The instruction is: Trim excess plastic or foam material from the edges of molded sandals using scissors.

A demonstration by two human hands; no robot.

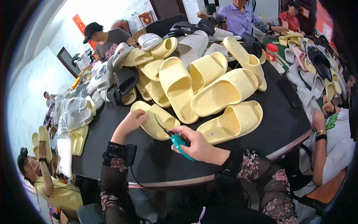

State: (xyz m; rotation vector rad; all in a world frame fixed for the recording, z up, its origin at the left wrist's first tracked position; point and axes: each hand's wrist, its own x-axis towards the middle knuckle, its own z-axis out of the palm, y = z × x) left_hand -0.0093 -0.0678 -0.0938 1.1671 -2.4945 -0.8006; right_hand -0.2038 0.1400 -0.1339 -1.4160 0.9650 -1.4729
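A pale yellow slide slipper (151, 126) with a ribbed strap lies on the black table in front of me. My left hand (132, 122) is over the left edge of its sole, fingers pinched together; what lies between them is too small to make out. My right hand (197, 145) is wrapped round a pair of snips with teal handles (179, 144). Their dark, narrow blades point up and left over the slipper's strap. Right of the snips lies another yellow slipper (229, 125), with a small pale mark on its insole.
A heap of yellow, grey, white and black slippers (177, 87) covers the far part of the black table (108, 130). Bagged slippers (76, 112) stand at the left. A red-lidded jar (272, 52) is at the far right. Several people sit around, one close on my right (335, 130).
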